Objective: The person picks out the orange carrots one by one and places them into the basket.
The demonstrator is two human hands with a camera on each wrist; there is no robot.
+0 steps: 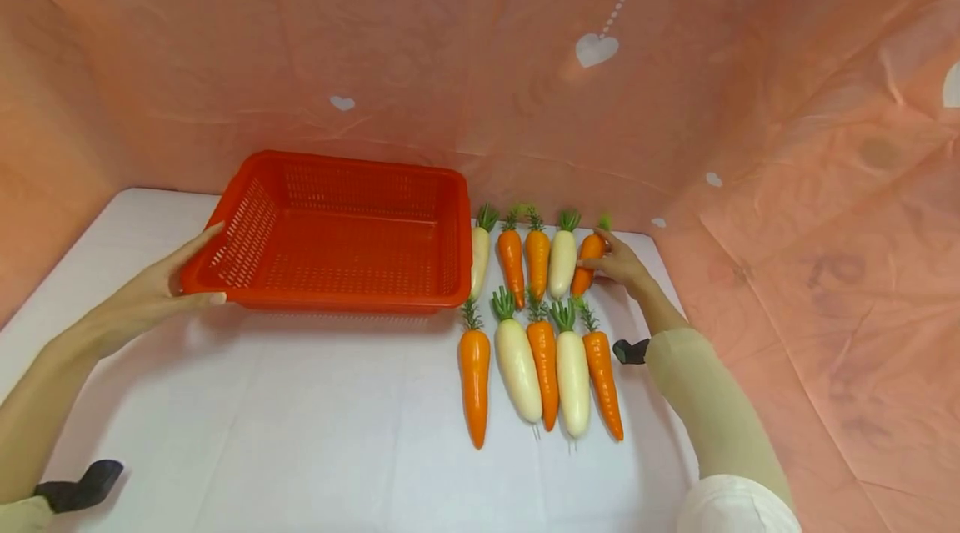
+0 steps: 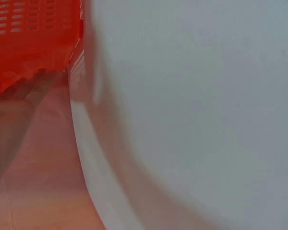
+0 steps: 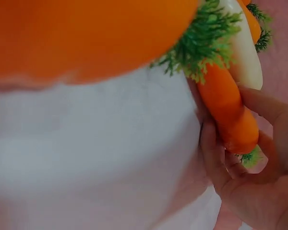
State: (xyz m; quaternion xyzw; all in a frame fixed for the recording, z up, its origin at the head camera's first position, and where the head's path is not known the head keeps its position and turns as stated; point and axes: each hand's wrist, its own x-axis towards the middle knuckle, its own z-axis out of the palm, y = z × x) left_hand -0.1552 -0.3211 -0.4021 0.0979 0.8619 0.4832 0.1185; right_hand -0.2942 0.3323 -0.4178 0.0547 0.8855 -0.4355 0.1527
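A red plastic basket point(image 1: 352, 299) with slotted sides stands at the back left. My left hand point(image 1: 161, 287) holds its near left corner, thumb along the front and fingers along the left side. In the left wrist view the fingers point(image 2: 36, 86) lie against the basket's side point(image 2: 33, 43). At the right end of the back row, my right hand point(image 1: 622, 262) grips an orange carrot point(image 1: 587, 266). The right wrist view shows thumb and fingers around this carrot point(image 3: 230, 110), beside a white radish point(image 3: 247, 57).
Left of the held carrot lie more carrots point(image 1: 537, 262) and white radishes point(image 1: 562, 262) with green tops. A front row of carrots point(image 1: 474, 383) and radishes point(image 1: 573, 379) lies nearer me on the white table point(image 1: 315, 433). Pink sheeting point(image 1: 487, 82) hangs behind and beside the table.
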